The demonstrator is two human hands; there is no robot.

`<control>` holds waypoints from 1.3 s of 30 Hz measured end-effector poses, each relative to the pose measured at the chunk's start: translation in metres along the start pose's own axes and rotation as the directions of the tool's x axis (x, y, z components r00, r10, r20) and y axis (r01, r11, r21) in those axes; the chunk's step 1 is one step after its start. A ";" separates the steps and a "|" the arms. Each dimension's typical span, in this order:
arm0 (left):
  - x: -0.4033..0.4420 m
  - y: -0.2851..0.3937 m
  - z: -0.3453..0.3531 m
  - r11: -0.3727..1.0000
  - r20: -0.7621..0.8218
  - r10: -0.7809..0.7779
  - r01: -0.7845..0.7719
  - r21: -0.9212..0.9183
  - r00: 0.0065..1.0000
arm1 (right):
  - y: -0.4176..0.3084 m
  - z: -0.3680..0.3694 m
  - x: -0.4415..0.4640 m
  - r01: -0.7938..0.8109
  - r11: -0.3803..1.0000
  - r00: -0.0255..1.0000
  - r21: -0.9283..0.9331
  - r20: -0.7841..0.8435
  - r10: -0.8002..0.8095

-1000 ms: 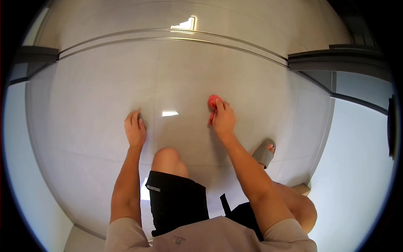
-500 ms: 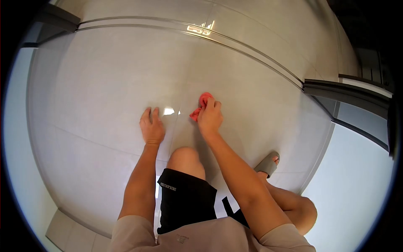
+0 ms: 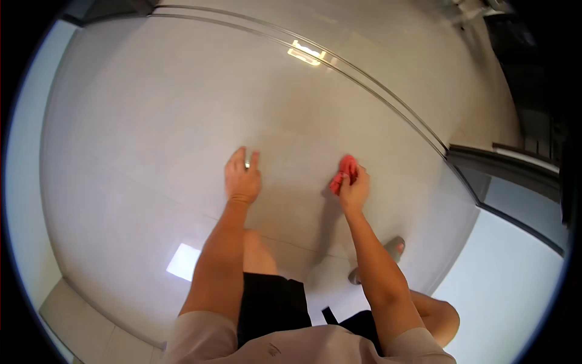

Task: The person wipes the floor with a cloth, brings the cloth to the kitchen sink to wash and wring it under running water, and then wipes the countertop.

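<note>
A crumpled red cloth (image 3: 347, 167) is bunched in my right hand (image 3: 356, 187), its fingers closed around it over the tiled floor (image 3: 151, 121). Part of the cloth hangs out on the left of the thumb. To the left, my left hand (image 3: 244, 176) holds nothing, and its fingers are apart. Whether that hand touches the tiles I cannot tell.
Two thin metal tracks (image 3: 376, 90) curve across the floor ahead. Dark door frames (image 3: 506, 167) stand at the right, beside a white wall panel (image 3: 491, 273). My sandalled foot (image 3: 395, 247) is behind my right forearm. Light reflects off the tiles.
My right hand has moved to the right with the red cloth. My left hand has also shifted right, and the whole view has turned somewhat.
</note>
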State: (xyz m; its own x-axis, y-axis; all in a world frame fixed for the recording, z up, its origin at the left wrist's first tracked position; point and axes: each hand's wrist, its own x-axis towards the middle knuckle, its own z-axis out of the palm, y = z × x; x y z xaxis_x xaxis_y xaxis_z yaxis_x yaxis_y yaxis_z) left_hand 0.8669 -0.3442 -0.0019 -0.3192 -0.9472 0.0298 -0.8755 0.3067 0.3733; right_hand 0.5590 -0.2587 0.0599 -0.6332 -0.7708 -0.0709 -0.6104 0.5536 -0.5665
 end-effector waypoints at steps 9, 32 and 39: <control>0.001 -0.004 -0.017 0.996 -0.098 0.008 -0.017 -0.091 0.995 | -0.152 0.102 -0.013 0.260 0.961 0.961 -0.093 0.122 -0.248; -0.018 -0.163 -0.061 0.980 -0.304 -0.162 0.118 -0.161 0.939 | -0.294 0.211 -0.033 0.189 0.967 0.970 -0.170 0.187 -0.157; -0.017 -0.164 -0.063 0.976 -0.288 -0.177 0.131 -0.174 0.941 | -0.313 0.234 0.001 0.749 0.660 0.623 -0.055 0.395 -0.675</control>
State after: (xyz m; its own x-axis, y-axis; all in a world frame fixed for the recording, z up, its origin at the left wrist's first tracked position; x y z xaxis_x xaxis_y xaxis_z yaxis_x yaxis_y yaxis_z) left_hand 1.0392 -0.3840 -0.0057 -0.0410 -0.9727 0.2285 -0.8332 0.1596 0.5295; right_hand 0.8606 -0.5062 0.0450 0.2054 -0.9786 0.0137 -0.9036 -0.1950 -0.3814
